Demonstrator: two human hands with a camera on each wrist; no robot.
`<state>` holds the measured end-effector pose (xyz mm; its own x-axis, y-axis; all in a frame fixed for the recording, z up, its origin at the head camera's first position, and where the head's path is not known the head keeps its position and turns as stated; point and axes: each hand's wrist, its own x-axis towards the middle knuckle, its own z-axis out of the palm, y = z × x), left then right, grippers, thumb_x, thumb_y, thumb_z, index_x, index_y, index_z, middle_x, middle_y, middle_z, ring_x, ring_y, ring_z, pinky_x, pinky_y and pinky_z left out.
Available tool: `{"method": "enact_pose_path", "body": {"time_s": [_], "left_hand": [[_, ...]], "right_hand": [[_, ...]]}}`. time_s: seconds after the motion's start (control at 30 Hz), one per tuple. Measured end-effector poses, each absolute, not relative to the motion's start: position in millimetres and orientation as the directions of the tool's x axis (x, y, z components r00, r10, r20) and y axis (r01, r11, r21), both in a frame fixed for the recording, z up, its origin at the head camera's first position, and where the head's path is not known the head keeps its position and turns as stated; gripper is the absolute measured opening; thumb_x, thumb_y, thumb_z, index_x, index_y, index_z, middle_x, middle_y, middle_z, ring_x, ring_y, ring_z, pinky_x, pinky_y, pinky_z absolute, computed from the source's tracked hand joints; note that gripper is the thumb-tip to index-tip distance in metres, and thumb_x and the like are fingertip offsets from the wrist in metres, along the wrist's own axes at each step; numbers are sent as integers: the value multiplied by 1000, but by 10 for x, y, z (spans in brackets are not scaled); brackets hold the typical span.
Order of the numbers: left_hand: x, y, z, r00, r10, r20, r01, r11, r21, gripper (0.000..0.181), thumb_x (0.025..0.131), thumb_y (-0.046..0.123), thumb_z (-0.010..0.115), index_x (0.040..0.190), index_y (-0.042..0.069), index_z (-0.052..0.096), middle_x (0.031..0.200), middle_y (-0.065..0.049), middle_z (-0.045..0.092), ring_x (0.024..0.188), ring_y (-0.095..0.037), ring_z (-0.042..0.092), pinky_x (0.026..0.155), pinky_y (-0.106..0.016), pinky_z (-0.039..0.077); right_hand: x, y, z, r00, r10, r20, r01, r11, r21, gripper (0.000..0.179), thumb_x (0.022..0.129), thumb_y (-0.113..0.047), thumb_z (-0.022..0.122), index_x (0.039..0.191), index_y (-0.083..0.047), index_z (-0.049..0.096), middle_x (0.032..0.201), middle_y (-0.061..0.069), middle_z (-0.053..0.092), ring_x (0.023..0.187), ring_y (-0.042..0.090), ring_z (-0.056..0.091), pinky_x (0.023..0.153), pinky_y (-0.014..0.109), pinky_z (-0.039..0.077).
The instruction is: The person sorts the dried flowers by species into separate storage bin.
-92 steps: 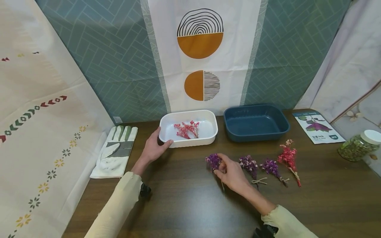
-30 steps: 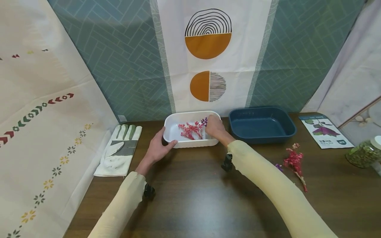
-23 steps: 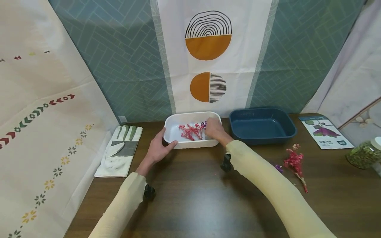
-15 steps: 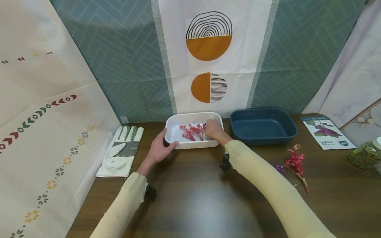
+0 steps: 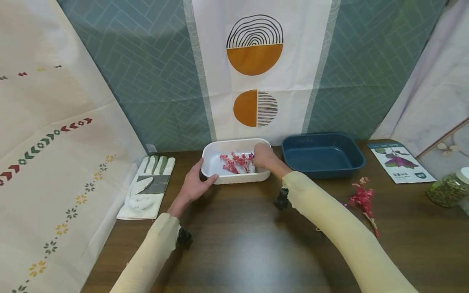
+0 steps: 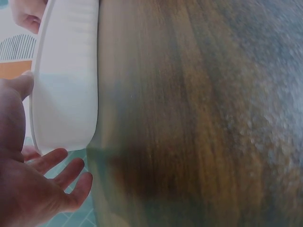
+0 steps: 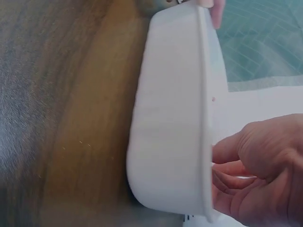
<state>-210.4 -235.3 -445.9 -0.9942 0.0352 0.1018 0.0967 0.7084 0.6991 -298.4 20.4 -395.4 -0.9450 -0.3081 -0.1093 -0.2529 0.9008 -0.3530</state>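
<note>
In the head view, a white rectangular dish (image 5: 242, 178) stands at the back of the table with a pink dried-flower sprig (image 5: 234, 162) inside. My left hand (image 5: 194, 183) holds its left front corner, thumb on the rim and fingers round the end; the left wrist view shows the spread fingers (image 6: 73, 172). My right hand (image 5: 266, 158) reaches over the dish's right end, fingers curled inside. A purple dried-flower bunch (image 5: 251, 155) peeks out left of these fingers, mostly hidden. In the right wrist view the front wall hides the fingertips of the right hand (image 7: 260, 170).
A dark blue dish (image 5: 322, 173) stands right of the white one. A red dried-flower bunch (image 5: 362, 199) lies on the table (image 5: 234, 244), near the right forearm that hides other purple bunches. Work gloves (image 5: 146, 187) lie left; a seed packet (image 5: 401, 162) and a jar (image 5: 447, 189) stand right.
My right hand has lifted a purple bunch off the table and carried it into the white dish's right end. There it has stayed with small shifts. The left hand keeps its place.
</note>
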Motion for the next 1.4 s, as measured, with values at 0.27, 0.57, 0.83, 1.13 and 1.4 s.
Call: {"method": "enact_pose_path", "body": {"time_s": [0.27,0.57,0.83,1.13,1.4], "left_hand": [[-2119,-2319,-4473,-995,42,93,95,726,681,90,91,42,72,156,0,25,152,-24,37,135,-38,41,107,-55,36],[-2130,-2382,-4465,-993,46,112,109,739,665,92,91,42,72,157,0,23,154,-23,35,138,-38,37,109,-56,33],[-2130,-2421,-4415,-991,64,121,129,738,663,91,91,42,72,157,1,24,151,-24,40,133,-38,43,107,-58,35],[-2137,-2409,-4429,-989,85,124,146,741,656,90,92,40,72,157,2,24,149,-25,42,129,-39,45,105,-59,37],[-2099,-2397,-4482,-979,120,166,198,760,619,94,92,41,70,157,-1,16,147,-28,42,127,-44,46,102,-63,38]], "right_hand": [[-2888,488,-3726,-948,-307,-84,-222,826,-519,21,97,-13,59,104,7,64,81,14,61,58,17,54,55,27,43],[-2578,983,-3431,-942,-330,53,-279,687,-671,27,99,-17,58,112,5,66,97,18,69,73,25,68,68,38,56],[-2181,1480,-3329,-944,-322,77,-286,677,-678,31,100,-20,58,118,3,64,94,14,70,69,21,67,67,39,54],[-1759,1900,-3382,-955,-282,95,-267,670,-692,28,100,-19,61,116,3,64,88,10,68,67,20,67,63,34,54],[-1611,2261,-3463,-960,-261,101,-254,664,-703,31,99,-16,64,120,7,61,90,10,67,73,20,66,62,28,56]]}}
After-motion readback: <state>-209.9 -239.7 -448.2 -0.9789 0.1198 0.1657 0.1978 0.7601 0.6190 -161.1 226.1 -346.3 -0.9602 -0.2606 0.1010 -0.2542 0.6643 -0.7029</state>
